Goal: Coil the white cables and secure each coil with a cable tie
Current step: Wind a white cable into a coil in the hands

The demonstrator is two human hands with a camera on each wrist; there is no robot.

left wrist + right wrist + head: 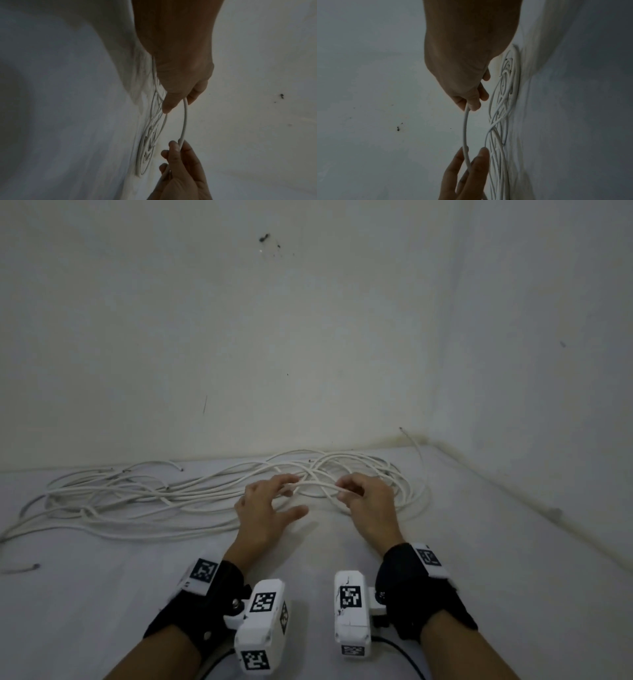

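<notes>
A tangle of white cables (154, 498) lies spread along the back of the white surface, close to the wall. One strand (315, 485) is lifted off the pile and stretched between my two hands. My left hand (287, 486) has the strand running between two fingers, with its thumb spread away to the side. My right hand (344, 489) pinches the same strand in curled fingers. The left wrist view shows the strand (184, 121) arcing from my left hand (180, 100) to my right hand (178, 147). In the right wrist view the strand (464, 128) leaves my right hand (471, 104) toward my left hand (471, 154).
A thin grey strip (20, 569), possibly a cable tie, lies alone at the near left. The back wall (308, 337) meets a side wall at the right corner, where a loose cable end (412, 441) sticks up. The pile (505, 94) lies just beyond both hands.
</notes>
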